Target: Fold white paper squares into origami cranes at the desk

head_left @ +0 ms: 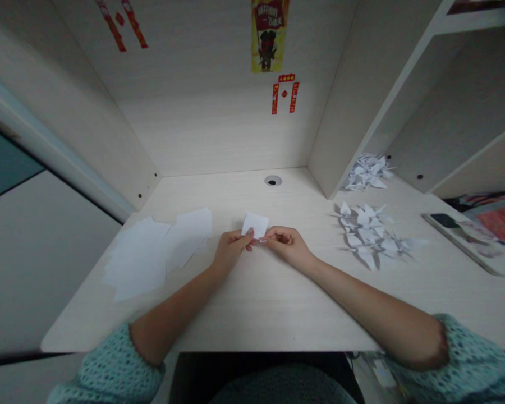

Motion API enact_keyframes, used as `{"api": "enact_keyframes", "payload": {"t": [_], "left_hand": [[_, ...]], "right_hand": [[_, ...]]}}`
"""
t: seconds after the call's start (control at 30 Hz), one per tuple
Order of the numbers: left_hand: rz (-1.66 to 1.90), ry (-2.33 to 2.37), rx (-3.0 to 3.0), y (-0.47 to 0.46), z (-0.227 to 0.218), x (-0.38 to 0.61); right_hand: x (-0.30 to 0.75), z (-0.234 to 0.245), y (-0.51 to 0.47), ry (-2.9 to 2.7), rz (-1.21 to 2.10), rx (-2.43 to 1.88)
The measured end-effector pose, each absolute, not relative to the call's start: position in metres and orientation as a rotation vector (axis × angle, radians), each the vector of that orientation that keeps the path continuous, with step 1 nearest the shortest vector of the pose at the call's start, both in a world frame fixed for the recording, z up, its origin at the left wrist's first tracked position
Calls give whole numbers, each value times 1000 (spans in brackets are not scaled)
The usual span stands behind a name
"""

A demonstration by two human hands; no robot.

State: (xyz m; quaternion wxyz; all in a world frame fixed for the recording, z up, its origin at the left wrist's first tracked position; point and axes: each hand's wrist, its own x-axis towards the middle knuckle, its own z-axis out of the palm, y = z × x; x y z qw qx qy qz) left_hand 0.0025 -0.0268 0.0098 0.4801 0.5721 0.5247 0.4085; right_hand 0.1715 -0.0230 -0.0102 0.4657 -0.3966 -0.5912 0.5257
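A small folded square of white paper (256,224) is held just above the desk, in the middle of the view. My left hand (234,246) grips its lower left side, the thumb lying on top of it. At the lower right corner, my right hand (287,241) pinches the edge between thumb and finger. To the left lie loose white paper sheets (141,255), overlapping one another. Several folded white paper cranes (368,233) are heaped on the right, and a second pile of paper cranes (368,170) sits farther back in the shelf opening.
A phone (475,241) rests at the far right beside a reddish cloth (500,219). The upright shelf panel (336,123) stands between the back wall and the right opening. A round cable hole (273,180) is set in the desk (252,314) near the wall.
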Motion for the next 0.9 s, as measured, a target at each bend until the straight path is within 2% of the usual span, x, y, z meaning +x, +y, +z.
{"api": "enact_keyframes", "payload": {"t": [0.37, 0.73, 0.9], "left_hand": [[1000, 1169, 1347, -22, 4, 0], [1075, 1407, 1522, -26, 10, 3], [933, 1382, 1613, -23, 10, -1]], "right_hand": [[172, -6, -23, -1402, 1366, -970], [169, -11, -26, -1481, 1364, -994], [171, -6, -22, -1315, 1315, -995]]}}
